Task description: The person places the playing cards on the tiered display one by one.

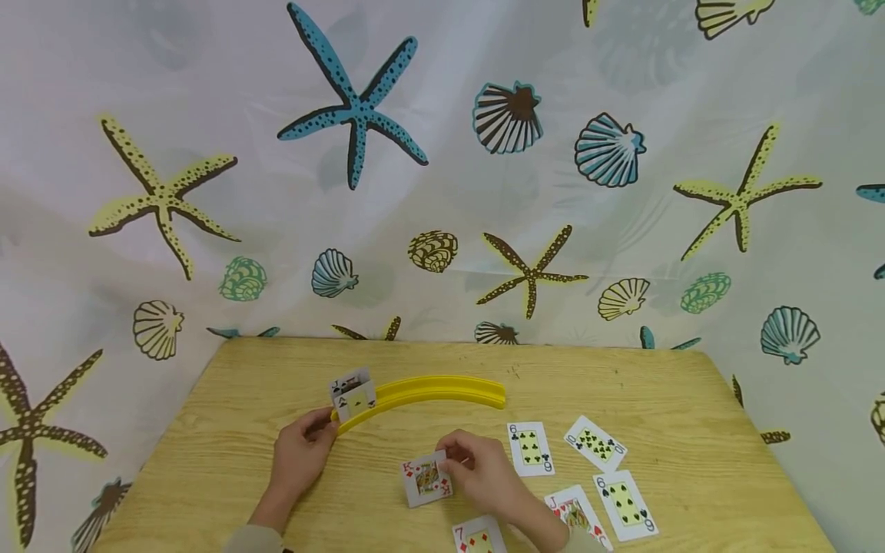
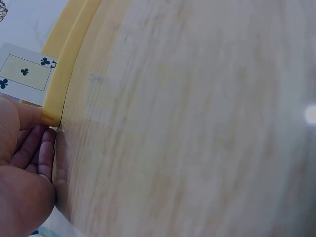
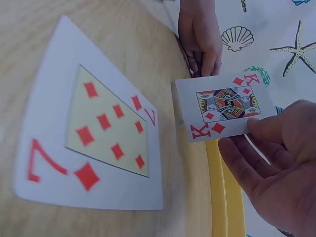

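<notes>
A curved yellow card holder lies across the table. At its left end stand an ace of clubs and, behind it, a black jack. My left hand grips that same end, thumb and fingers around its tip in the left wrist view. Between thumb and fingers my right hand pinches a king of diamonds by its right edge, face toward me, in front of the holder. The right wrist view shows the king overlapping part of the holder.
To the right lie a six of clubs, a ten of clubs, a six of spades and a jack of hearts. A seven of diamonds is near the front. Behind the wooden table hangs a shell-patterned curtain.
</notes>
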The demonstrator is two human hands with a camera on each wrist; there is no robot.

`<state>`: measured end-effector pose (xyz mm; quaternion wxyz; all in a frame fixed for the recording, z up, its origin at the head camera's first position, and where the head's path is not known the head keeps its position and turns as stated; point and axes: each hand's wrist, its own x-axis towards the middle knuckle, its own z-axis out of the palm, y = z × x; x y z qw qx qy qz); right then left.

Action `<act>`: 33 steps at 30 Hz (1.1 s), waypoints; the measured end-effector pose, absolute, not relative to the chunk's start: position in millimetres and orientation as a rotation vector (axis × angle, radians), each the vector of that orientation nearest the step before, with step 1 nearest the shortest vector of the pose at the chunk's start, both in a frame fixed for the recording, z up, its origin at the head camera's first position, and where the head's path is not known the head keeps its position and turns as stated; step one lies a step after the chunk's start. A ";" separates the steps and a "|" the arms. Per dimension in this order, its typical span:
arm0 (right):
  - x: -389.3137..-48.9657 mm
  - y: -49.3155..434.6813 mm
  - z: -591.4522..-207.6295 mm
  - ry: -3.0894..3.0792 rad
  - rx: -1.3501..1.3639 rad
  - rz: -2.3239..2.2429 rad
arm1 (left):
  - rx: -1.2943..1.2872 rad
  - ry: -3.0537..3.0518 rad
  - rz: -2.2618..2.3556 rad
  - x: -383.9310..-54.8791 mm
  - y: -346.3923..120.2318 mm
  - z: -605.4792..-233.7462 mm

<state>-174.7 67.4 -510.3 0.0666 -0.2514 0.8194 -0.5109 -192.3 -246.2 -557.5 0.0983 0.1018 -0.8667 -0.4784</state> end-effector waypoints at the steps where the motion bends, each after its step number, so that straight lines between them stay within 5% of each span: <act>1: -177.3 66.6 -509.7 2.480 -0.749 -1.539 | 0.299 -2.559 -1.416 -192.2 -246.8 -557.8; 33: -228.9 38.4 -490.5 2.648 -0.690 -1.585 | 0.323 -2.545 -1.432 -192.5 -246.9 -557.7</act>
